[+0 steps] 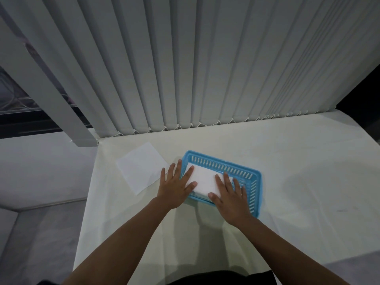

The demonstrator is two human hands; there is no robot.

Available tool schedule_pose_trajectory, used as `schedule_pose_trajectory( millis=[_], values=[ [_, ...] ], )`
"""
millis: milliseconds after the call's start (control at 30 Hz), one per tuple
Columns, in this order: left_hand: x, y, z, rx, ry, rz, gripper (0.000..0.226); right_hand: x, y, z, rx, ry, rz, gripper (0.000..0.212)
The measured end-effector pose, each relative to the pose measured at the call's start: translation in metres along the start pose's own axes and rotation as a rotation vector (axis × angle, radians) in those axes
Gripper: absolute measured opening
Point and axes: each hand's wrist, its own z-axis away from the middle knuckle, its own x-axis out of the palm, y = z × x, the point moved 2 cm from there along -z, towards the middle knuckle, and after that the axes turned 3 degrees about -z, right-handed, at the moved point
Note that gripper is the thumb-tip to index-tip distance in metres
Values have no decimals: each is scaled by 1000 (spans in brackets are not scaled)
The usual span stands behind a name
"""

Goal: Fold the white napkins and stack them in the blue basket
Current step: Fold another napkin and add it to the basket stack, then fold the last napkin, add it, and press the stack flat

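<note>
Backdrop: vertical blinds (pixel 205 68) hang behind a table (pixel 287 161) under a pale cloth
Basket: I see the blue basket (pixel 256 194) mid-table, folded napkin stack (pixel 204 178) lying inside
Hands: my left hand (pixel 174 189) and right hand (pixel 231 197) are spread flat, pressing the stack down
Done: at least one fold is in (stack depth unclear)
Left: one unfolded napkin (pixel 141 166) lies flat just left of the basket
Room: bare cloth right and front; table's left edge near that napkin

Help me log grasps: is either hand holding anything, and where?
Nothing is gripped. Left hand and right hand lie flat on the folded napkin's ends in the blue basket.
</note>
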Motion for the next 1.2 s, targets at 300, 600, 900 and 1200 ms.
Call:
schedule_pose_trajectory(
  millis=[300,600,900,1200],
  values=[
    [0,-8,7,-56,81,56,74,-11,-6,3,13,62,58,94],
    [-9,-104,15,-460,231,257,50,-52,-66,-48,-162,161,-56,50],
    [-14,-171,1,-607,133,255,54,-36,-168,-138,-407,-29,66,48],
    [-14,-205,-29,-649,145,387,47,-11,-231,-201,-471,-205,186,46]
  ],
)
